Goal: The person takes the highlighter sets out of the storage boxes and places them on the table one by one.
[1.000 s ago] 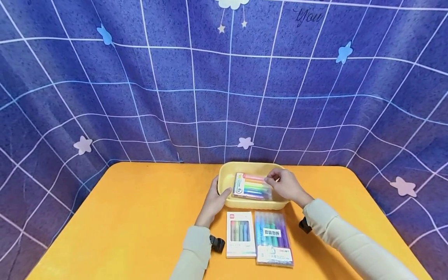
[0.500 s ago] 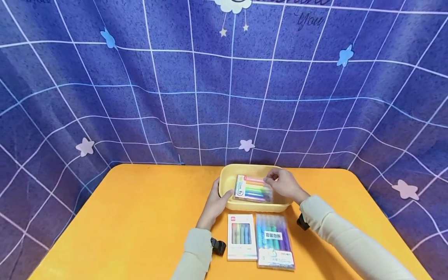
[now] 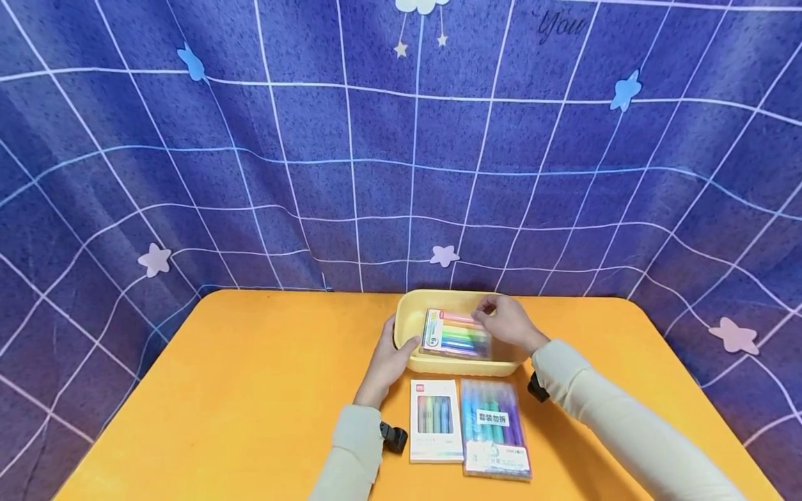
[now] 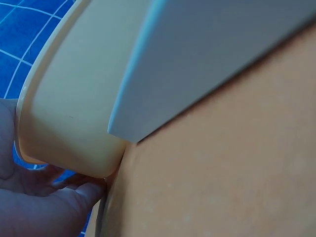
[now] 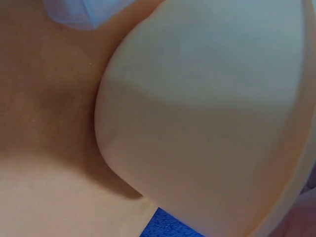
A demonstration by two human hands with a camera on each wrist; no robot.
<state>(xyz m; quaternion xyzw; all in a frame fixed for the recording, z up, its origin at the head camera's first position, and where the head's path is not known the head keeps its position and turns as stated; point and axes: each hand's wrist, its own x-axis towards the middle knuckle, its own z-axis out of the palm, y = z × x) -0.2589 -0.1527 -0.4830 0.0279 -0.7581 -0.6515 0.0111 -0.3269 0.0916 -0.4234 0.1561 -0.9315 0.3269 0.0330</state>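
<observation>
A pale yellow plastic basket [image 3: 464, 367] stands at the back of the table. My left hand [image 3: 385, 362] grips its left end, thumb at the rim and fingers round the outside; the left wrist view shows this hand [image 4: 54, 197] against the basket wall. Inside lies a clear pack of rainbow-coloured pens [image 3: 460, 335] with a white label, slightly tilted. My right hand [image 3: 506, 320] reaches over the basket's right side and pinches the pack at its upper right corner. In the right wrist view the basket wall [image 5: 197, 123] hides most of that hand.
In front of the basket lie a white pen box [image 3: 436, 449] with a window and, to its right, a clear pack of blue, green and purple markers [image 3: 495, 431]. Behind the orange table [image 3: 269, 390] hangs a blue gridded curtain [image 3: 376, 188].
The view shifts slightly with the head. Both hands keep their places at the basket, and the pen pack stays almost as it was.
</observation>
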